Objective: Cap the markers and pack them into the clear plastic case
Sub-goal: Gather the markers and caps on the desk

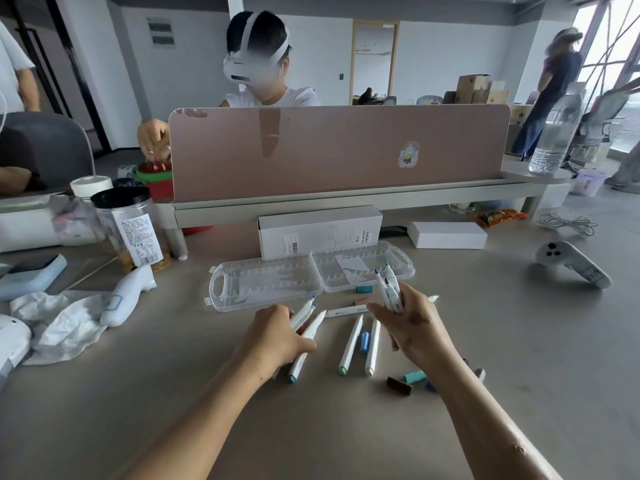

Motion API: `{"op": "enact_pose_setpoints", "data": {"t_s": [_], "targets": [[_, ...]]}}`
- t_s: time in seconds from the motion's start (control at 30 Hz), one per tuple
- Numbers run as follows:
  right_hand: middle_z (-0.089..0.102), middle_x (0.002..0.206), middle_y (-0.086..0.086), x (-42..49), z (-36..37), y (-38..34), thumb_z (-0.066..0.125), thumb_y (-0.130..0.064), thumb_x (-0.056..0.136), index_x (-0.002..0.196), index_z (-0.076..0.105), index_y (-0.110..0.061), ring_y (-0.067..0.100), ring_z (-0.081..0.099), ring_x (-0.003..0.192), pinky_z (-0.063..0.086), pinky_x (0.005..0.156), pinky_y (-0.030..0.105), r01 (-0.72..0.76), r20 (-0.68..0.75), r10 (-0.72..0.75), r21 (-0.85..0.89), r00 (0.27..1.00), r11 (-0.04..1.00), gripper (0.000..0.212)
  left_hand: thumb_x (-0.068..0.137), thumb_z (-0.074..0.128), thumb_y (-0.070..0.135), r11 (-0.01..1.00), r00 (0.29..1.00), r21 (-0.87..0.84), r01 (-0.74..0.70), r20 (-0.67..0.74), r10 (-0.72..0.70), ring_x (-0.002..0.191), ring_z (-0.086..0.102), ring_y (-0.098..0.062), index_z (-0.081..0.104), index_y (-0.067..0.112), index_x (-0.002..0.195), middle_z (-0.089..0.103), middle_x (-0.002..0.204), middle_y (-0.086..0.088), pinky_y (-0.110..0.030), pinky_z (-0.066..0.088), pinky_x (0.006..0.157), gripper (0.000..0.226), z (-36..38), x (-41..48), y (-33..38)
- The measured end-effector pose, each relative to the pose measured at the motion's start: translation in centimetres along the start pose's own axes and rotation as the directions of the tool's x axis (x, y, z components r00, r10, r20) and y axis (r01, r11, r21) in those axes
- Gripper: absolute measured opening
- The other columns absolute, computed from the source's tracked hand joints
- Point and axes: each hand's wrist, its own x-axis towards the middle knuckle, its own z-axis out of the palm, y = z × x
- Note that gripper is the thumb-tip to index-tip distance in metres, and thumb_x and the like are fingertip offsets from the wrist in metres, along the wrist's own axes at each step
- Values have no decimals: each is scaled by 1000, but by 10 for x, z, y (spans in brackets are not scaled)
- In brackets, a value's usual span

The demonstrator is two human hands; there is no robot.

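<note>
Right grip [412,323] clenched round a bundle of uncapped markers [389,289] at centre frame, left grip [277,336] grasping further markers [313,325] on the counter [207,410] below the open clear plastic case [270,285]; exposed tips may smear skin or slip loose before capping.

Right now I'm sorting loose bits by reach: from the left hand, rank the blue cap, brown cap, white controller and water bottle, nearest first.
From the left hand:
1. blue cap, just to its right.
2. brown cap, farther right, nearer the viewer.
3. white controller, far right.
4. water bottle, far back right.
</note>
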Motion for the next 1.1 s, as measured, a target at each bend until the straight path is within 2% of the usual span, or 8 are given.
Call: {"op": "enact_pose_setpoints", "data": {"t_s": [0.23, 0.47, 0.6, 0.73, 0.83, 0.93, 1.0, 1.1], "targets": [[45, 54, -1, 1, -2, 3, 73, -32, 83, 75, 49, -5, 17, 40, 45, 38, 47, 31, -32, 12, 32, -31, 999, 999, 37, 54, 76, 29, 1000, 1000, 16, 21, -8, -21, 69, 67, -26, 61, 10, 76, 65, 76, -4, -37, 57, 53, 34, 0, -2, 5], [46, 55, -1, -2, -4, 2, 74, -28, 81, 74, 57, -5, 13, 36, 45, 35, 47, 28, -111, 10, 112, -45, 994, 993, 29, 58, 76, 29, 1000, 1000, 2, 4, -16, -4, 58, 56, -20, 58, 10, 75, 64, 76, -4, -26, 43, 51, 31, -4, -4, 5], [54, 65, 2, -6, 1, -1, 74, -33, 76, 73, 59, -11, 15, 42, 52, 35, 48, 25, -187, -7, 196, -334, 981, 924, 27, 61, 77, 26, 987, 998, -150, -52, -48, 45, 56, 64, -22, 62, 15, 73, 67, 69, -3, -32, 56, 51, 22, -6, -3, 6], [51, 73, 4, -9, 10, -7, 78, -41, 69, 68, 51, -12, 22, 45, 61, 29, 47, 25, -265, -1, 301, -479, 954, 837, 40, 69, 75, 18, 934, 981, -318, -165, -153, 121, 44, 53, -10, 59, 20, 69, 58, 56, 5, -23, 42, 39, 16, -6, -7, 4], [45, 71, 1, -9, 11, -13, 77, -40, 68, 63, 43, -15, 22, 43, 64, 28, 46, 26, -288, 21, 356, -541, 934, 790, 43, 71, 72, 16, 849, 966, -468, -244, -193, 171, 45, 53, -5, 61, 23, 72, 59, 56, 6, -27, 50, 45, 12, -4, -9, 3], [51, 80, 2, -10, 13, -19, 73, -38, 70, 72, 48, -15, 24, 49, 73, 35, 55, 26, -289, 17, 374, -602, 927, 745, 34, 66, 65, 19, 764, 963, -587, -267, -176, 202, 51, 55, -8, 67, 23, 77, 62, 59, 8, -32, 53, 49, 12, 0, -13, 1], [53, 85, 3, -10, 16, -20, 72, -38, 69, 79, 51, -17, 24, 51, 77, 38, 62, 26, -290, 14, 374, -606, 927, 741, 31, 69, 65, 18, 756, 957, -587, -288, -161, 240, 55, 61, -13, 71, 23, 84, 68, 66, 7, -32, 55, 51, 16, 3, -14, 0], [53, 75, 2, -10, 18, -23, 70, -37, 68, 71, 52, -14, 22, 50, 69, 38, 57, 25, -298, 4, 370, -585, 929, 754, 29, 76, 65, 26, 772, 945, -545, -328, -180, 274, 63, 66, -11, 72, 26, 86, 71, 74, 8, -35, 58, 57, 12, 4, -14, -3]]}}
